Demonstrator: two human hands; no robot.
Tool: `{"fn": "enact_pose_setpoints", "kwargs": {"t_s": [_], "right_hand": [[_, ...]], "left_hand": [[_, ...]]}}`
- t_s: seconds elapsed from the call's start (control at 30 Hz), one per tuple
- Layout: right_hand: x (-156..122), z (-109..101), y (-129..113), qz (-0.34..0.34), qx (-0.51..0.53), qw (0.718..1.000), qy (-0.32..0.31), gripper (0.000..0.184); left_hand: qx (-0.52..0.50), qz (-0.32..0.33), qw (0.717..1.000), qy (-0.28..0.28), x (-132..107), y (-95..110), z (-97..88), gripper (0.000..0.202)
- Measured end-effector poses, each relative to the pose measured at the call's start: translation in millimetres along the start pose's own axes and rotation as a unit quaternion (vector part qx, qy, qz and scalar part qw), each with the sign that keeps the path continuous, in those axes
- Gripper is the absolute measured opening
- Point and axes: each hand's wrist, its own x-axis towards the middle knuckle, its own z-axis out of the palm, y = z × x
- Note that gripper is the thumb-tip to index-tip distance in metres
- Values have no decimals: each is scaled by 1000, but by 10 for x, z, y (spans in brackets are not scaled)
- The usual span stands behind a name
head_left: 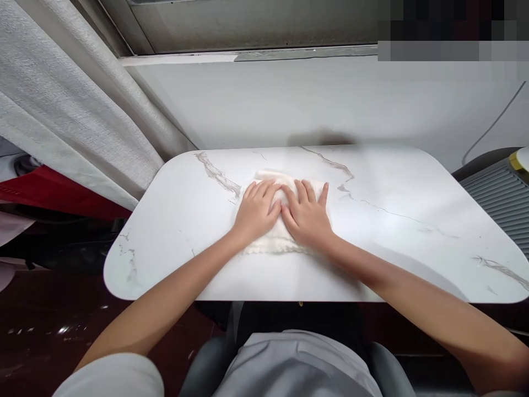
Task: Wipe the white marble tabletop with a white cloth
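A small folded white cloth [270,242] lies in the middle of a white marble-patterned table [392,231]. My left hand [256,210] rests flat on the cloth's left half, fingers stretched out and pointing away from me. My right hand [306,215] lies flat on the right half, fingers spread, thumbs of both hands nearly touching. Both palms press down on the cloth and cover most of it; only its far edge and its near fringed edge show.
A grey-white curtain [70,116] hangs at the left, reaching the table's back left corner. A white wall stands right behind the table. A grey ribbed appliance [500,198] sits at the right edge. A red object [49,193] lies lower left.
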Motion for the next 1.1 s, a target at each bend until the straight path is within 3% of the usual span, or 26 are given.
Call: {"fn": "enact_pose_setpoints", "kwargs": {"t_s": [0.27,0.6,0.87,1.1], "right_hand": [[-546,-129,-250,-47,16,999,-18,54],[-809,-144,-617,-69,32,997,-21,58],[-693,-56,-956,-113,74,990,-27,60],[-324,-56,-826,-147,96,977,-119,68]], "left_hand": [[40,-5,999,7,-725,205,-126,43],[35,8,999,-2,-1162,97,-302,47],[29,-9,999,10,-1295,-241,-482,46],[14,-16,1000,-6,-1033,-453,-552,39]]}}
